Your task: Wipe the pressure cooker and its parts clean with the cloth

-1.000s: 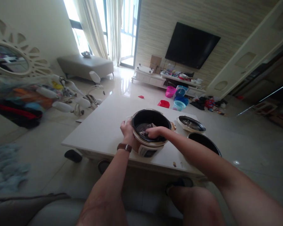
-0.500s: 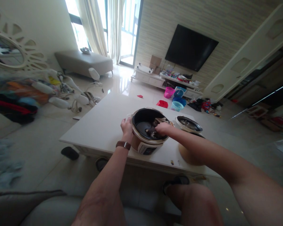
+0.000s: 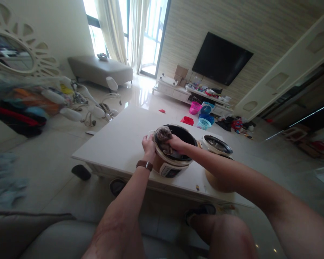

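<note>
A beige rice cooker (image 3: 169, 166) with a black inside stands open near the front edge of the white table (image 3: 124, 144). My left hand (image 3: 148, 146), with a brown watch on the wrist, grips the cooker's left rim. My right hand (image 3: 176, 144) is closed on a crumpled grey-brown cloth (image 3: 163, 135) and presses it against the inner left wall, just under the rim.
The cooker's lid (image 3: 216, 145) lies on the table to the right, with a round pot (image 3: 217, 181) partly hidden under my right forearm. Coloured baskets (image 3: 202, 117) and a TV stand sit beyond the table. Clutter lies on the floor at left.
My right hand has moved the cloth from the cooker's bottom up to its left inner wall near the rim. My left hand has stayed on the rim.
</note>
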`<state>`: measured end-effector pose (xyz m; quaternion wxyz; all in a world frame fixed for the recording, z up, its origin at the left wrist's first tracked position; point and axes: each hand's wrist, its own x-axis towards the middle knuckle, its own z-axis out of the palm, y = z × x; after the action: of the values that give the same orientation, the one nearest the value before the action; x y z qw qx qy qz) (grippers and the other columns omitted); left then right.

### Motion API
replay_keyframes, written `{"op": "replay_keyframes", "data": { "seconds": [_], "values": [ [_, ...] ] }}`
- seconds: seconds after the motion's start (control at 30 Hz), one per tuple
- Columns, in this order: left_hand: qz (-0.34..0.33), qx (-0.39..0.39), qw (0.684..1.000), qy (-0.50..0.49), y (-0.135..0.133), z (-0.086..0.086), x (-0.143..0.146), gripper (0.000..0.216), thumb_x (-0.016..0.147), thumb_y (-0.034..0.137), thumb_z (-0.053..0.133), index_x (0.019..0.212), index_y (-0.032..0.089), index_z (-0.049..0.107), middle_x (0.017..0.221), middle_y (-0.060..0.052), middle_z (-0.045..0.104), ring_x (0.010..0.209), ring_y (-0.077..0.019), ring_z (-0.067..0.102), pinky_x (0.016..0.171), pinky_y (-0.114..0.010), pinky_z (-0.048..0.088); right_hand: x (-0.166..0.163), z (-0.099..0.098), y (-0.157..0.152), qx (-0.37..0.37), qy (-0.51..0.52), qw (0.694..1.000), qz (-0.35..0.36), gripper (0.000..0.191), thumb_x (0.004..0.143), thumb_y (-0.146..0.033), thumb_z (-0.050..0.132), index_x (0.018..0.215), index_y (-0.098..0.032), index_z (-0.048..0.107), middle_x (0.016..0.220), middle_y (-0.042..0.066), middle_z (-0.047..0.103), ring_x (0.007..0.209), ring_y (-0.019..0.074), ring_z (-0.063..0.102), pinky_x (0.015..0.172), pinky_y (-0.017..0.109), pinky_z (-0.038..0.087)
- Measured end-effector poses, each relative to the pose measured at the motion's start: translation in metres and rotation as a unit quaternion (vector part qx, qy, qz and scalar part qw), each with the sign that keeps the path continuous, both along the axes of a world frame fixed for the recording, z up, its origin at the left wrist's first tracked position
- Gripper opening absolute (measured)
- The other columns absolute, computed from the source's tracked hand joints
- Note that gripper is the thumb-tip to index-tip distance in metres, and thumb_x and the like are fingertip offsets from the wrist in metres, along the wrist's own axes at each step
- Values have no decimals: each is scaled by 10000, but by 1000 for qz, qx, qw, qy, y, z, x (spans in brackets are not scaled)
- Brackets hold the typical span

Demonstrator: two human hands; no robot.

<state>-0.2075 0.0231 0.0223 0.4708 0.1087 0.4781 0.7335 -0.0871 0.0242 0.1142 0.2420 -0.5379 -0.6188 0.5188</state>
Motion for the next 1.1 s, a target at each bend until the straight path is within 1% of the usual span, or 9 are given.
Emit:
{"op": "replay_keyframes", "data": {
  "seconds": [0.17, 0.23, 0.37, 0.43, 0.63, 0.73, 0.87, 0.97, 1.1],
  "values": [
    [4, -21, 999, 33, 0, -4, -2, 218, 948, 286, 705, 1119, 152, 680, 953, -70, 727, 932, -196, 703, 974, -363, 563, 54, 29, -8, -43, -83, 976, 195, 248, 695, -168, 850, 940, -160, 813, 921, 23, 811, 890, 217, 724, 955, 376, 609],
    [7, -19, 999, 36, 0, -2, -1, 202, 947, 286, 705, 1098, 155, 684, 951, -69, 727, 950, -202, 703, 980, -361, 557, 59, 33, -7, -53, -99, 976, 184, 232, 708, -163, 834, 940, -158, 815, 901, 24, 808, 878, 222, 729, 938, 378, 615],
    [24, -15, 999, 14, -2, 4, 0, 108, 943, 229, 665, 1029, 166, 681, 924, -44, 713, 903, -180, 675, 943, -331, 549, 34, 19, -2, 25, -64, 997, 21, 240, 799, -131, 689, 1014, -169, 789, 959, 48, 810, 959, 238, 739, 920, 354, 621],
    [31, -12, 999, 7, -3, 7, 0, 59, 943, 194, 615, 938, 172, 669, 859, -19, 680, 846, -163, 641, 907, -310, 544, 14, 10, 3, 73, -67, 995, -19, 239, 825, -115, 634, 1015, -166, 770, 1002, 54, 805, 988, 232, 727, 933, 345, 610],
    [16, 10, 1000, 0, -4, 7, -3, 125, 908, 190, 566, 801, 185, 631, 786, 5, 629, 762, -149, 587, 832, -299, 536, -8, 11, 10, 145, -140, 974, 106, 130, 793, -80, 629, 797, -162, 729, 858, 26, 765, 888, 205, 677, 900, 301, 562],
    [4, 10, 1000, -25, -4, 8, -3, 118, 914, 180, 572, 813, 190, 631, 789, -4, 633, 767, -154, 605, 833, -310, 545, 13, 21, 2, 107, -143, 966, 188, 117, 758, -94, 662, 789, -164, 751, 816, 6, 761, 815, 181, 664, 813, 271, 549],
    [14, -20, 999, -32, -3, 13, -4, 148, 933, 136, 579, 812, 204, 632, 829, -30, 656, 904, -184, 674, 915, -318, 558, 59, 41, -6, -32, -177, 957, 228, 77, 705, -124, 723, 756, -155, 772, 712, -2, 740, 673, 164, 654, 689, 261, 539],
    [16, -19, 999, -35, -5, 16, -4, 143, 943, 122, 581, 850, 204, 652, 871, -47, 685, 996, -207, 698, 967, -342, 569, 84, 64, 1, -74, -311, 920, 227, 167, 658, -47, 748, 768, -153, 815, 718, 28, 768, 652, 193, 694, 683, 291, 556],
    [8, -19, 999, -32, -6, 15, -5, 130, 950, 125, 592, 870, 197, 664, 901, -60, 702, 1057, -225, 703, 994, -357, 569, 91, 85, 23, 12, -507, 824, 252, 369, 659, 61, 700, 880, -183, 867, 812, 60, 811, 771, 242, 748, 816, 349, 578]
  ]
}}
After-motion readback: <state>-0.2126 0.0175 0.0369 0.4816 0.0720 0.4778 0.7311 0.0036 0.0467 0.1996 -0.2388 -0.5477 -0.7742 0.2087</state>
